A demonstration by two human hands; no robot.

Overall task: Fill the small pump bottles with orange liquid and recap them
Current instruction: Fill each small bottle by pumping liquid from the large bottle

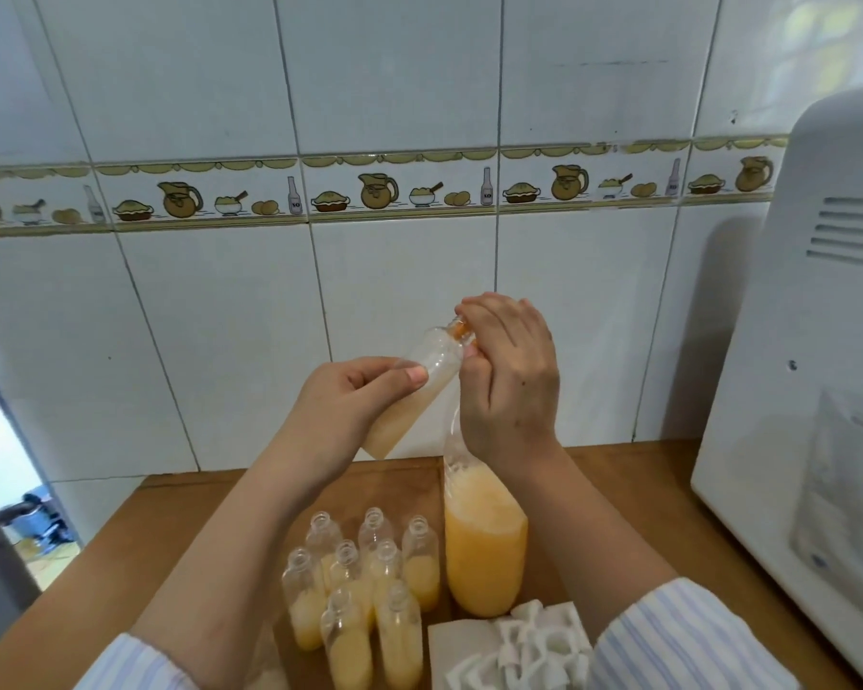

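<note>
At frame centre, the left hand (355,398) grips a tilted, partly filled bottle (409,395) above the tabletop (170,530), while the right hand (511,376) pinches a cap (462,331) at its neck, probably screwing it on. Below, eight small bottles (365,595) stand uncapped, each part-filled with orange liquid, beside the big jug (484,535). White caps (529,649) lie at lower right. Recapping looks barely begun; nearly all remains.

Part-filled small bottle (409,395) held tilted above eight uncapped ones (365,590) beside large orange-filled bottle (484,540).
</note>
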